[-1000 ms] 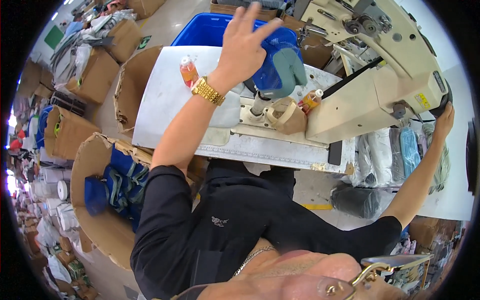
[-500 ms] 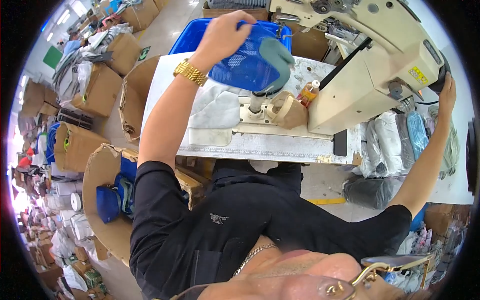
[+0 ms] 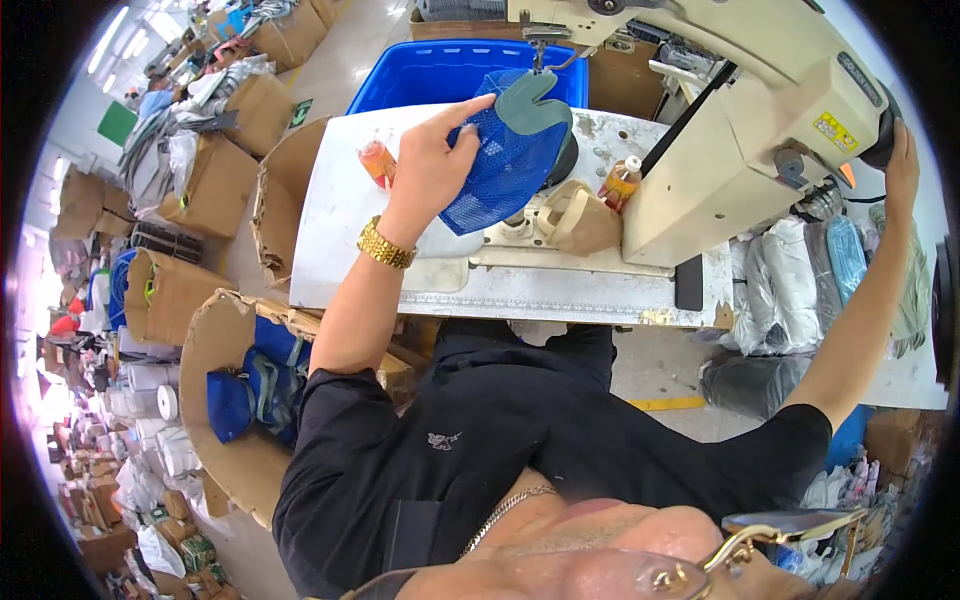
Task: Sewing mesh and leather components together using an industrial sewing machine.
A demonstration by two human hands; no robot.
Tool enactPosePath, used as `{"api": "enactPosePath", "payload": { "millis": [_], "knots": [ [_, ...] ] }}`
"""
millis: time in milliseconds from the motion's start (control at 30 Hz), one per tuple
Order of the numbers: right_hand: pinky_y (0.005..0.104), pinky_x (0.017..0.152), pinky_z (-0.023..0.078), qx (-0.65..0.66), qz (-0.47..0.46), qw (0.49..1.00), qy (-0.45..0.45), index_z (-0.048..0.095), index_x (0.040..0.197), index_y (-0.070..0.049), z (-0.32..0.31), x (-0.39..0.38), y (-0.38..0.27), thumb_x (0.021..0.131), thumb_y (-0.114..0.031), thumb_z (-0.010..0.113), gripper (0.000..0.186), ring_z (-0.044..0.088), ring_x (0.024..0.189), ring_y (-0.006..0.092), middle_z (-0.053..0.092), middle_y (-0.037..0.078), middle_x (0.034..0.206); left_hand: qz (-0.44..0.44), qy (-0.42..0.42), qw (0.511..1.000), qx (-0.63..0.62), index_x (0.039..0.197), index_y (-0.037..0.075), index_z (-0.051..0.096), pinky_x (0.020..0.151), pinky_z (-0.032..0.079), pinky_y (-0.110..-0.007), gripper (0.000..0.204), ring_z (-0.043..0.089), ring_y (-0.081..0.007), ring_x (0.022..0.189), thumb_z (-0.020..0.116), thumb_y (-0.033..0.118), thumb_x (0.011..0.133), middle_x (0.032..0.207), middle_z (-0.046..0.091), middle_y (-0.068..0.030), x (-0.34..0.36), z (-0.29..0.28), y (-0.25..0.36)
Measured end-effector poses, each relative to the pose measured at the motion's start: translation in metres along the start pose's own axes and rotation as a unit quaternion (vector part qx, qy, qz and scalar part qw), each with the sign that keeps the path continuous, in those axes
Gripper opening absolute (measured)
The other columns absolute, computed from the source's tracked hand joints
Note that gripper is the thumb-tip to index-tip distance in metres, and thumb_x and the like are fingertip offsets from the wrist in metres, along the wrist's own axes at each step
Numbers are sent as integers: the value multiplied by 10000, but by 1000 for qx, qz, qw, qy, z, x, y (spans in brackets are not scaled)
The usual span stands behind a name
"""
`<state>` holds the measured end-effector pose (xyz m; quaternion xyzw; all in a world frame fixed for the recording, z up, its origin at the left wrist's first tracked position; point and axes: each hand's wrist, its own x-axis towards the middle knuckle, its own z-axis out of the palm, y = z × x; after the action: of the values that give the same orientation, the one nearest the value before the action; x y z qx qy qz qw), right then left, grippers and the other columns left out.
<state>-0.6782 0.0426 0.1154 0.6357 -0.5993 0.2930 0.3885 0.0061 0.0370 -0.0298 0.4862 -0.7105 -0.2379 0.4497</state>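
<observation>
The sewing machine (image 3: 690,205) stands on the white worktop (image 3: 345,225), and the blue mesh piece (image 3: 510,178) with its grey-green trim (image 3: 530,105) is to the left of the machine's column, the trim's far edge just below the needle end. The left arm rises bent at the elbow, forearm slanting up towards the machine's needle end, a gold watch (image 3: 385,243) at the wrist. The left hand (image 3: 432,165) lies over the mesh, index finger stretched to the trim, thumb on the mesh; whether it pinches the cloth, I cannot tell. The right arm reaches out past the machine's right end, nearly straight, and the right hand (image 3: 903,165) rests flat against the black handwheel (image 3: 880,140), fingers extended. A beige piece (image 3: 580,222) and a bottle (image 3: 620,183) stand just left of the machine's column; a blue bin (image 3: 400,75) sits beyond its needle end.
</observation>
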Motion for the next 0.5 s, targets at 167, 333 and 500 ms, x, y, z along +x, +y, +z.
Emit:
{"api": "enactPosePath", "payload": {
  "millis": [167,333,500],
  "knots": [
    [316,1014,380,148,153,977,1,543,1320,-35,-8,4,-33,1003,-402,425,499,538,1200,239,584,135,1280,298,-8,931,212,1264,136,613,970,432,-367,506,561,-265,1087,558,3,779,1244,587,-134,32,-11,-1],
    [349,1033,378,173,208,963,6,525,1342,-61,-9,5,-55,1020,-325,389,438,515,1242,283,546,126,1344,294,-164,929,151,1127,75,675,985,454,-355,267,597,-267,1106,608,186,893,1201,637,-112,72,-11,-2],
    [341,1009,399,138,148,979,36,524,1331,-34,-15,-5,-28,999,-348,454,463,537,1199,256,551,136,1323,220,-118,961,118,867,63,670,776,486,-309,284,641,-202,909,728,339,837,988,685,-86,92,16,2]
  ]
}}
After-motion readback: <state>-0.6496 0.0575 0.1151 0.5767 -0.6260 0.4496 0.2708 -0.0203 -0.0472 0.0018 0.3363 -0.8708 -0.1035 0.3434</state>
